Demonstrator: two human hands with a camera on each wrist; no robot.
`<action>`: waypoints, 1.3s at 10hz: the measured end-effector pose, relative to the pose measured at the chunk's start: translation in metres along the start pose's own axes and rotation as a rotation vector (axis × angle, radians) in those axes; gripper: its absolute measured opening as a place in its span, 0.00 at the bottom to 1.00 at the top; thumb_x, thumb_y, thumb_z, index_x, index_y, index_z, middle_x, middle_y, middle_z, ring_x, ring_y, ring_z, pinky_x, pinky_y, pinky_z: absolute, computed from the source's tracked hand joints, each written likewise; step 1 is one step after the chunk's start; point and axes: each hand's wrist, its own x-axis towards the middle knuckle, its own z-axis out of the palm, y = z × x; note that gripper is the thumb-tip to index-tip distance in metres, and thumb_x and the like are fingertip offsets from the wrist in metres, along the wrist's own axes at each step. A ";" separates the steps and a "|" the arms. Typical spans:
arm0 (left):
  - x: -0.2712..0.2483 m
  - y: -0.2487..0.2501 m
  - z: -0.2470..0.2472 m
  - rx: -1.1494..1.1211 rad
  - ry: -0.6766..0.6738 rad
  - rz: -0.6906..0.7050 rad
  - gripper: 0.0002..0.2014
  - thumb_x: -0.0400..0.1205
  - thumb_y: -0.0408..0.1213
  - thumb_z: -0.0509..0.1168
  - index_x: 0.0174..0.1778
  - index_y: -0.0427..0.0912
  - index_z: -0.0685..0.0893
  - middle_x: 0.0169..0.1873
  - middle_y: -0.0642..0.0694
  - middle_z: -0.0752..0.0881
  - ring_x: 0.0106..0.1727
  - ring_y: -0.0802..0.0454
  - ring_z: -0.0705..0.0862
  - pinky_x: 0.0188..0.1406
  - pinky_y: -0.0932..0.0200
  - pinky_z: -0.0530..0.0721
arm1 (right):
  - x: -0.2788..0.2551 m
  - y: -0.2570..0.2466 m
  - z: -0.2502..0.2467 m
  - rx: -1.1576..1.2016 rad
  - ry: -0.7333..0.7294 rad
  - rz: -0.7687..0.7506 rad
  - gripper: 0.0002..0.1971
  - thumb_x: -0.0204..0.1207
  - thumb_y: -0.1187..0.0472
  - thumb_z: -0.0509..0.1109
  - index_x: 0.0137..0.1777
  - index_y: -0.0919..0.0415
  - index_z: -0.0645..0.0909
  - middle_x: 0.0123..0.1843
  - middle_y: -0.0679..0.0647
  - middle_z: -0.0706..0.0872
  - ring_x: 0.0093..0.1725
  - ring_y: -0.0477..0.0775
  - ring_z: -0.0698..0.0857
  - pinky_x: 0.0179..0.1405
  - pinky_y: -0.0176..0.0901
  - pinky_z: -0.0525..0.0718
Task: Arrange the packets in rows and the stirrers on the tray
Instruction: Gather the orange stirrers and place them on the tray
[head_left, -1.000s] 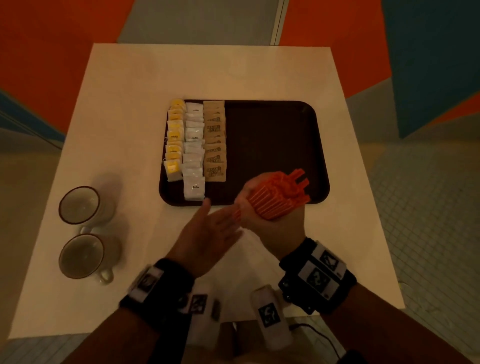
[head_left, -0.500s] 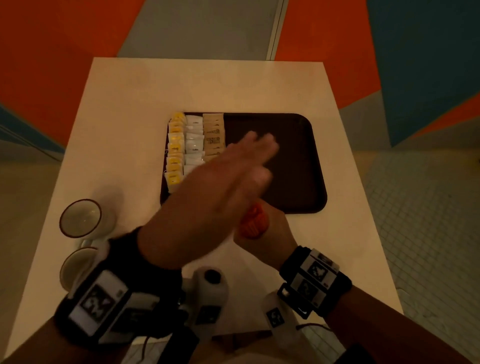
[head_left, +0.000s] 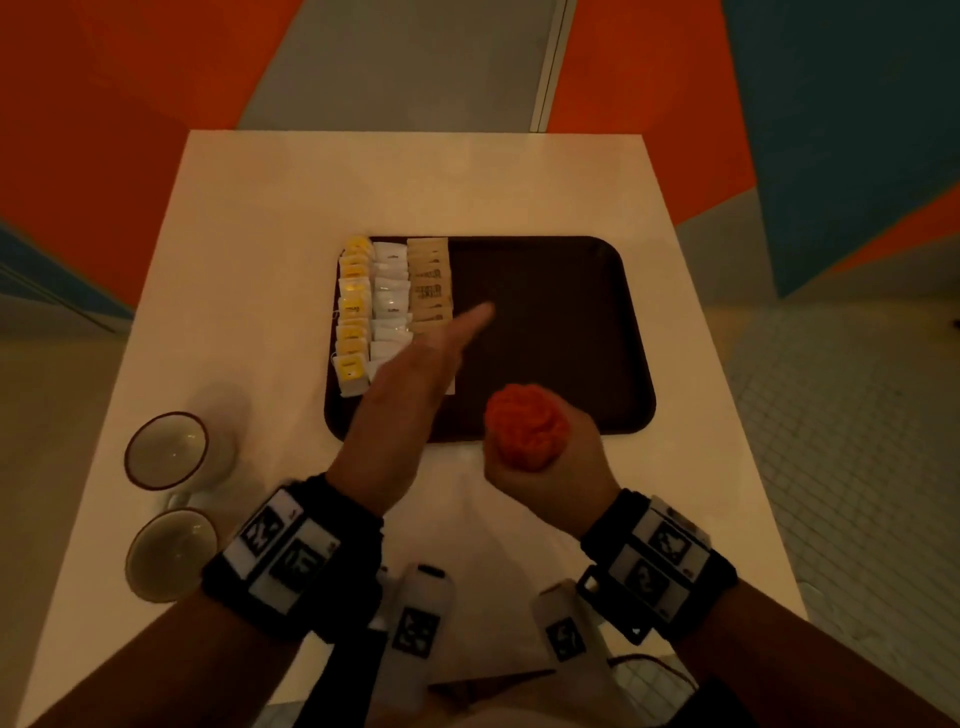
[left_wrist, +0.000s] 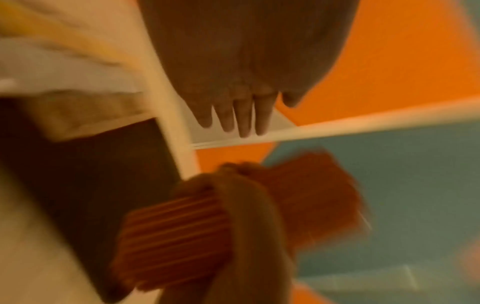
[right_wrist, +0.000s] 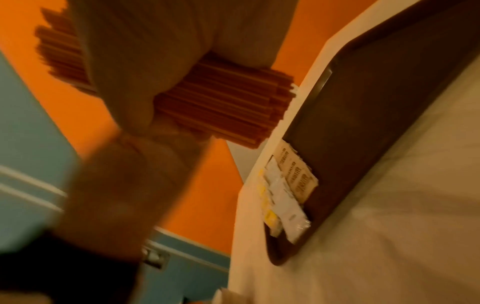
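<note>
A dark brown tray (head_left: 582, 332) lies on the white table. Three rows of packets fill its left side: yellow (head_left: 354, 312), white (head_left: 389, 296) and brown (head_left: 429, 283). My right hand (head_left: 545, 457) grips a bundle of orange stirrers (head_left: 525, 431) upright over the tray's near edge; the bundle (left_wrist: 176, 234) (right_wrist: 223, 107) also shows in both wrist views. My left hand (head_left: 415, 374) hovers flat with straight fingers (left_wrist: 241, 117) above the near ends of the packet rows, to the left of the bundle, and holds nothing.
Two cups (head_left: 169, 449) (head_left: 171, 551) stand at the table's near left. The right half of the tray holds nothing. The white table (head_left: 415, 176) ends just past the tray on the right, with tiled floor beyond.
My left hand, raised over the stirrers half a second ago, has swung down and left off the bundle. The bundle has turned from slanted to upright in my right hand.
</note>
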 end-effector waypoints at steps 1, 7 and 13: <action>0.002 -0.027 -0.009 0.079 0.062 -0.131 0.19 0.83 0.48 0.56 0.69 0.49 0.76 0.64 0.47 0.83 0.70 0.48 0.77 0.72 0.48 0.73 | -0.001 -0.014 0.003 0.221 0.092 -0.036 0.14 0.59 0.59 0.77 0.45 0.53 0.81 0.40 0.45 0.87 0.43 0.45 0.87 0.47 0.36 0.86; 0.074 -0.040 0.001 -0.026 -0.073 -0.248 0.20 0.88 0.44 0.49 0.70 0.41 0.75 0.64 0.42 0.82 0.66 0.51 0.81 0.66 0.55 0.77 | 0.082 0.038 -0.024 0.076 0.063 0.368 0.25 0.67 0.63 0.76 0.62 0.54 0.71 0.51 0.57 0.83 0.47 0.54 0.86 0.45 0.47 0.88; 0.218 -0.057 0.002 0.054 0.150 -0.385 0.17 0.87 0.31 0.51 0.68 0.26 0.72 0.60 0.31 0.79 0.61 0.37 0.81 0.56 0.50 0.81 | 0.203 0.091 -0.075 0.097 -0.161 0.588 0.15 0.75 0.73 0.65 0.61 0.75 0.76 0.47 0.62 0.82 0.51 0.60 0.82 0.55 0.50 0.81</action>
